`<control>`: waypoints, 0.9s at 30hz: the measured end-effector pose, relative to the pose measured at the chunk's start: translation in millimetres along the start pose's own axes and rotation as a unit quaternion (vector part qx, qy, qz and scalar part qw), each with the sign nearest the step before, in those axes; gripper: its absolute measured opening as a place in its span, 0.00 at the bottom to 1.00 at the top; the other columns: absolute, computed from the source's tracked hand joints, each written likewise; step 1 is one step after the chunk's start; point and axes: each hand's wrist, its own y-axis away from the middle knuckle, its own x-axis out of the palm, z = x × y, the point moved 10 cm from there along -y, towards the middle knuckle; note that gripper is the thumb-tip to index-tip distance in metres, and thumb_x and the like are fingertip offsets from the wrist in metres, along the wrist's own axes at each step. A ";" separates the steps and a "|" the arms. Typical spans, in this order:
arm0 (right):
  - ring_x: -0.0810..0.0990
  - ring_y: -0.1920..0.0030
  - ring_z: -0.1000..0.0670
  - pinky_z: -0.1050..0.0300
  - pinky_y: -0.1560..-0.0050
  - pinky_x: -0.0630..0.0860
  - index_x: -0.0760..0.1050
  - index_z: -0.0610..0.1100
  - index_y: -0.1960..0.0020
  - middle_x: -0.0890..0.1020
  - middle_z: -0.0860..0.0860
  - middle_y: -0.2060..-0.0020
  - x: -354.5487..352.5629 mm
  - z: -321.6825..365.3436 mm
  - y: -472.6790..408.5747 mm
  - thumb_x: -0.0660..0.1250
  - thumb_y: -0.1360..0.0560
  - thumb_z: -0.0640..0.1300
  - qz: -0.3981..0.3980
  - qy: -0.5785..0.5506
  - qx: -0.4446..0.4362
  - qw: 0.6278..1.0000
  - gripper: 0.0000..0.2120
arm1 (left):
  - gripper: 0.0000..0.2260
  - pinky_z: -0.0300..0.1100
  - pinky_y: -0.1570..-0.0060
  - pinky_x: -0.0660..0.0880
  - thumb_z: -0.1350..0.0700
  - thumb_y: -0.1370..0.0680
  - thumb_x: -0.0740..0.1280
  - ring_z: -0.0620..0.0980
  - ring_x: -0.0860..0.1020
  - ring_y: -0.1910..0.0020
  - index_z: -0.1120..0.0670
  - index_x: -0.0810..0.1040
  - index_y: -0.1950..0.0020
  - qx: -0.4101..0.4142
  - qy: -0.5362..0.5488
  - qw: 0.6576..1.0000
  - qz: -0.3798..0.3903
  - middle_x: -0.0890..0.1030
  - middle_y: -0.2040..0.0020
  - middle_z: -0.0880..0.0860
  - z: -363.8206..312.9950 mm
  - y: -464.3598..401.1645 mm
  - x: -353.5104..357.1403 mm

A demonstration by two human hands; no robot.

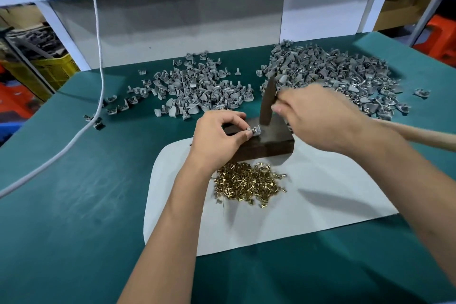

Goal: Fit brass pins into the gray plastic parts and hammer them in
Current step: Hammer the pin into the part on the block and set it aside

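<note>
- One gray part (255,129) sits on the dark block (269,142), pinched between my left hand's (219,137) thumb and fingertips.
- My right hand (320,116) is closed around the hammer (267,102), whose head stands just beside the part, on that hand's inner side.
- I'd keep the left fingertips low and clear, and strike short and square.
- Brass pins (248,184) lie heaped on the counter (74,205) nearer me than both hands; whether one is seated, I cannot tell.
</note>
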 end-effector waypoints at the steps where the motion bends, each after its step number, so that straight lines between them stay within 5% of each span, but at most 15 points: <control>1: 0.74 0.63 0.40 0.48 0.61 0.72 0.72 0.50 0.48 0.75 0.48 0.64 -10.3 -0.4 -0.6 0.54 0.15 0.54 -0.049 -0.019 -0.002 0.999 0.11 | 0.05 0.36 0.39 0.74 0.61 0.28 0.79 0.43 0.82 0.44 0.51 0.87 0.60 0.002 -0.005 1.000 0.001 0.85 0.45 0.49 -0.3 -0.5 -0.1; 3: 0.73 0.65 0.41 0.49 0.63 0.71 0.71 0.48 0.47 0.71 0.51 0.67 -9.8 5.6 1.3 0.54 0.15 0.53 -0.070 -0.043 0.003 0.997 0.11 | 0.05 0.31 0.41 0.73 0.61 0.28 0.78 0.43 0.82 0.44 0.52 0.87 0.60 0.005 -0.010 1.000 0.000 0.85 0.45 0.49 -0.6 -0.5 -0.4; 7: 0.76 0.60 0.40 0.47 0.58 0.74 0.68 0.49 0.51 0.79 0.45 0.58 21.8 9.6 2.8 0.53 0.14 0.54 0.053 0.008 0.013 0.998 0.12 | 0.05 0.29 0.43 0.73 0.62 0.28 0.79 0.44 0.82 0.44 0.53 0.87 0.59 -0.011 0.003 1.000 0.003 0.85 0.44 0.50 0.3 1.4 0.0; 12: 0.71 0.67 0.40 0.49 0.64 0.69 0.70 0.48 0.46 0.74 0.47 0.66 -8.2 9.8 1.7 0.53 0.15 0.53 -0.079 -0.024 0.000 0.997 0.12 | 0.04 0.21 0.48 0.69 0.62 0.28 0.78 0.42 0.82 0.45 0.53 0.87 0.59 -0.007 -0.002 1.000 -0.002 0.85 0.44 0.49 0.5 0.0 -1.7; 16: 0.72 0.63 0.42 0.48 0.61 0.70 0.68 0.49 0.50 0.73 0.49 0.64 21.9 13.0 4.9 0.52 0.14 0.54 0.039 0.014 0.004 0.999 0.11 | 0.04 0.28 0.43 0.73 0.62 0.28 0.79 0.44 0.82 0.44 0.53 0.87 0.59 -0.012 0.004 1.000 0.001 0.85 0.43 0.50 1.4 0.7 -0.8; 21: 0.72 0.66 0.39 0.49 0.64 0.68 0.70 0.47 0.44 0.74 0.47 0.67 -12.2 13.4 2.3 0.53 0.14 0.53 -0.089 -0.010 0.002 0.996 0.12 | 0.03 0.25 0.44 0.72 0.61 0.28 0.79 0.43 0.82 0.44 0.53 0.87 0.58 -0.010 0.002 1.000 0.000 0.85 0.43 0.49 2.6 -0.8 -1.0; 25: 0.74 0.62 0.40 0.47 0.60 0.72 0.70 0.47 0.46 0.79 0.44 0.59 23.2 14.9 6.2 0.52 0.14 0.53 0.038 0.018 0.017 0.999 0.12 | 0.05 0.23 0.46 0.71 0.62 0.28 0.79 0.44 0.82 0.43 0.52 0.87 0.59 -0.015 0.006 1.000 0.000 0.85 0.42 0.50 2.6 0.5 -0.6; 27: 0.72 0.63 0.41 0.48 0.61 0.70 0.70 0.48 0.48 0.74 0.49 0.64 9.2 8.8 2.2 0.52 0.14 0.54 0.018 0.041 0.009 0.999 0.12 | 0.06 0.22 0.47 0.69 0.61 0.27 0.79 0.44 0.81 0.42 0.51 0.86 0.60 -0.015 0.000 1.000 0.001 0.85 0.41 0.50 2.1 0.8 -1.2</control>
